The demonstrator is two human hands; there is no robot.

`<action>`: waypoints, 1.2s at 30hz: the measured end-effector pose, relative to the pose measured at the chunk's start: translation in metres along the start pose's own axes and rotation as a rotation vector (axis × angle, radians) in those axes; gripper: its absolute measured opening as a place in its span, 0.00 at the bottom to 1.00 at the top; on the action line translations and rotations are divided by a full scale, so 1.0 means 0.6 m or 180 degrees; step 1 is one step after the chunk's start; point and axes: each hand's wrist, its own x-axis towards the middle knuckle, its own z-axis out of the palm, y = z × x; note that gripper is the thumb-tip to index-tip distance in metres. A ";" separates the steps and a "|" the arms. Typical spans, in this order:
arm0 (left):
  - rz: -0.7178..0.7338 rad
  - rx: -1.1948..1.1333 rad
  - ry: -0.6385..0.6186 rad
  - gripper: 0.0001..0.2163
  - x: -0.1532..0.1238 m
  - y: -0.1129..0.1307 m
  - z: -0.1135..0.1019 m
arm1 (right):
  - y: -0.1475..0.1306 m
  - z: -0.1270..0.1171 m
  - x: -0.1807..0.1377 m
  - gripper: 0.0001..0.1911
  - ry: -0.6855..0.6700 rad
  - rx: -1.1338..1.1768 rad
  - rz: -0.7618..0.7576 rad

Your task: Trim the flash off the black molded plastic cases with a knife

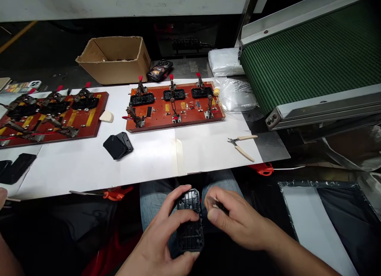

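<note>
Over my lap, my left hand (166,232) is closed around a black ribbed plastic part (189,222), thumb and fingers gripping its left side. My right hand (235,218) is pinched against the part's right edge, holding a small thin object I cannot make out. Both hands are below the front edge of the white worktable (154,161).
On the table lie a red clamp fixture board (175,105), a second board (50,115) at left, black plastic parts (118,145), cutting pliers (242,145), and a cardboard box (116,58) behind. A green conveyor belt (309,50) rises at right. Another person's fingers (2,196) show at far left.
</note>
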 end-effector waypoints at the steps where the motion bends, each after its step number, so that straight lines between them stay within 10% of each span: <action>1: -0.0009 -0.0086 0.0009 0.28 -0.002 -0.001 -0.002 | 0.000 -0.006 0.001 0.10 0.0024 -0.0049 0.0166; 30: 0.0043 -0.0838 0.0087 0.26 -0.023 -0.002 -0.002 | 0.003 -0.017 -0.004 0.25 -0.0078 -0.0401 -0.0535; 36: -0.0047 -0.0808 0.0030 0.27 -0.020 -0.001 -0.005 | 0.004 -0.022 -0.008 0.29 -0.0316 0.0879 0.0177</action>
